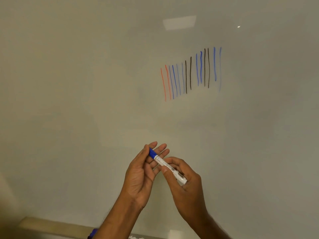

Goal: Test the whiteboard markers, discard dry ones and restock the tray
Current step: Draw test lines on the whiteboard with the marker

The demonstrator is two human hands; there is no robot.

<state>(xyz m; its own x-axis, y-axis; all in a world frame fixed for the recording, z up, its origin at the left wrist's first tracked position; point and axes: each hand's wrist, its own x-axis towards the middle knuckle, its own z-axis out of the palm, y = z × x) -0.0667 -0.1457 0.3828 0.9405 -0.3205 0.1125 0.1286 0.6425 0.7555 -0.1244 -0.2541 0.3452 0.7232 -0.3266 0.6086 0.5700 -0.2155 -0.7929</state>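
- A ledge (51, 226) is seen along the bottom left edge of the view, below the whiteboard (86, 83); a blurred blue object (92, 233) is partly visible on it beside the left forearm, and what it is cannot be told.
- The left hand (141, 171) is raised in front of the lower middle of the board, palm turned toward the camera, fingers loosely spread and slightly curled.
- The blue cap (152, 153) of a whiteboard marker (168, 165) is pinched between the left thumb and the fingertips — the cap is seated on the marker's end.
- The marker is held tilted, cap end up and to the left, tail end down and to the right, spanning the gap between both hands.
- The white barrel is gripped by the right hand (185, 183): the thumb is pressed on the top of the barrel, the fingers are curled beneath it, and the tail end is left sticking out past the knuckles.
- Higher on the board, right of centre, a row of vertical test strokes (190, 73) is drawn — two red at the left, then blue, then black, blue, black and blue again; the rightmost blue stroke is noticeably fainter than its neighbour.
- A pale rectangular reflection (179, 22) is caught on the board above the strokes.
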